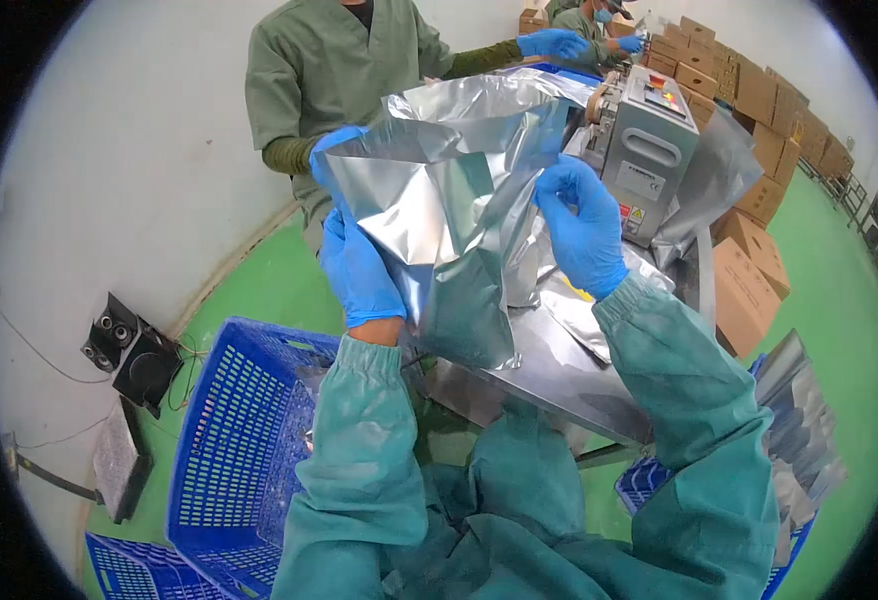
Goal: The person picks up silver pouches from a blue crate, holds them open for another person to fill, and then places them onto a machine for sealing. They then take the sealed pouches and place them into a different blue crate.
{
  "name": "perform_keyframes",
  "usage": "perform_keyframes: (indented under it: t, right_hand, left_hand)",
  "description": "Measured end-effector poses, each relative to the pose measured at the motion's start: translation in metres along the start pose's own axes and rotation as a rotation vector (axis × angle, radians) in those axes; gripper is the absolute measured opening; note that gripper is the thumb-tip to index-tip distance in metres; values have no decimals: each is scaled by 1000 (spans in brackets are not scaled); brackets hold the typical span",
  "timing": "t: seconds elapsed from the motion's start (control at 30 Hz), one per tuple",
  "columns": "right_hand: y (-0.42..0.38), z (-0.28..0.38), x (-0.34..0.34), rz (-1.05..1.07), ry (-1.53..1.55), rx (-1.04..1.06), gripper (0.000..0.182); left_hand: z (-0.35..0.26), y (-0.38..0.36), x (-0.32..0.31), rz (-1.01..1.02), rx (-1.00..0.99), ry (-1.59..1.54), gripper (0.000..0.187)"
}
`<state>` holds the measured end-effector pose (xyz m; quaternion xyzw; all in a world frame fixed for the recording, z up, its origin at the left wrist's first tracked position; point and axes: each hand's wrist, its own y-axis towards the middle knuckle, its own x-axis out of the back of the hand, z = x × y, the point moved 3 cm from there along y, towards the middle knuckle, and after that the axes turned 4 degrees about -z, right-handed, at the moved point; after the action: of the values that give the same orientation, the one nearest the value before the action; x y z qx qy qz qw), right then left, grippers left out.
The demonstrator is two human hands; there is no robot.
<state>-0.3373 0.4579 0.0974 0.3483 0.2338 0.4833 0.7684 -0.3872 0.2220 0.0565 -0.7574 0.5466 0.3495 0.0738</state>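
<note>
A large silver foil bag (464,290) hangs upright in front of me above the table edge, its top spread wide. My left hand (361,268), in a blue glove, grips the bag's left side, with the fingers partly hidden behind the foil. On the opposite side my gloved right hand (581,225) pinches the bag's right edge. The gloved hand of a co-worker (331,150) is at the bag's upper left corner, just above my left hand. What lies inside the bag is hidden.
A grey machine (644,155) stands on the metal table (579,385), with more foil bags around it. Blue crates (244,440) sit at left and right. Cardboard boxes (749,285) are stacked at right. Speakers (139,360) rest on the floor by the wall. Another worker stands behind.
</note>
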Motion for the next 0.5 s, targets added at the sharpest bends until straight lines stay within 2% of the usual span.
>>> perform_keyframes:
  t: [0.03,0.1,0.17,0.3,0.37,0.43,0.5]
  right_hand:
    - [-2,6,-3,106,-177,97,22]
    - [-4,11,-4,161,-182,104,23]
    - [-3,7,-4,216,-330,154,25]
    - [6,18,2,115,-290,13,25]
    - [3,50,5,-257,-674,553,22]
    - [-10,81,-4,-172,-562,587,19]
    - [-21,85,-23,411,-362,233,19]
  left_hand:
    - [1,5,5,-1,-4,-3,31]
    - [2,13,14,30,-35,191,31]
    - [6,14,17,12,-63,141,29]
    - [3,8,9,-31,-48,4,31]
    - [-8,0,4,-62,-73,21,31]
    - [-17,-6,-3,-19,-69,-8,29]
    - [-14,-4,0,-1,-47,-28,28]
